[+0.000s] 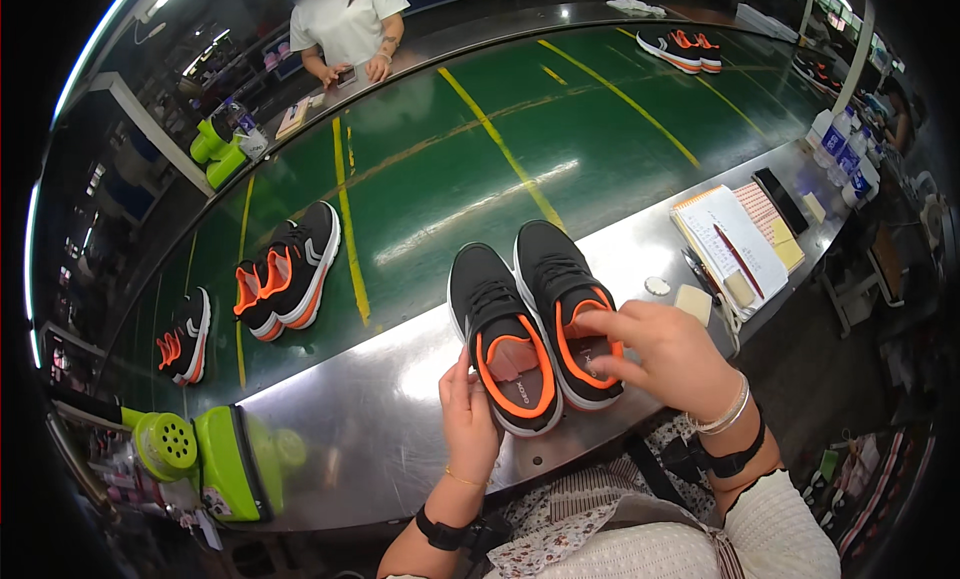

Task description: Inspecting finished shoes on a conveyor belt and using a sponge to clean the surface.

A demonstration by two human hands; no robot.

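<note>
Two black sneakers with orange collar linings and white soles stand side by side before me, toes away. My left hand [468, 416] is closed against the outer side of the left sneaker [490, 291], near its heel, holding it. At the opening of the right sneaker [552, 264] is my right hand [668, 357]. Its index finger and thumb are apart and reach over the orange collar into the shoe, with nothing visible between them. The hand covers part of that collar. Grey insoles show inside both shoes.
A green belt [420, 179] with yellow lines carries more sneakers [290, 269]. Right of me lie a notebook [735, 244], pens and a pale block [693, 303]. A lime-green machine [235, 459] stands left on the metal table [350, 429]. Another person [345, 29] stands across the belt.
</note>
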